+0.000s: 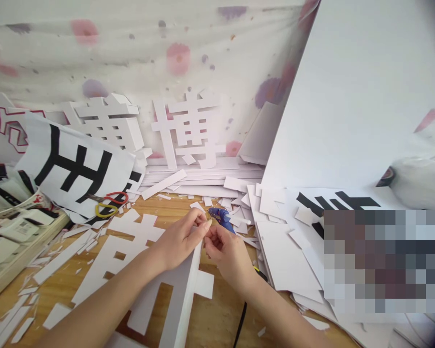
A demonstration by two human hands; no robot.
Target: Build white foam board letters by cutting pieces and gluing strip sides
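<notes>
My left hand (183,237) and my right hand (228,251) meet over the table, fingertips pinched together and almost touching. Whatever lies between their fingers is too small and covered to name. Beneath and beside my left hand lies a large white foam-board character (105,251) with cut-out openings. A narrow white side strip (188,299) stands along its right edge, running up to my fingers. Just behind my right hand rests a blue glue gun (223,220), partly covered by that hand. A small white piece (204,284) sticks out to the right of the strip.
Red-and-yellow-handled scissors (108,205) lie before a printed sheet (76,169) at left. A power strip (25,241) sits at the left edge. White characters (188,125) lean on the back wall. Stacked boards (286,256) and a pixelated patch occupy the right; scraps litter the wooden table.
</notes>
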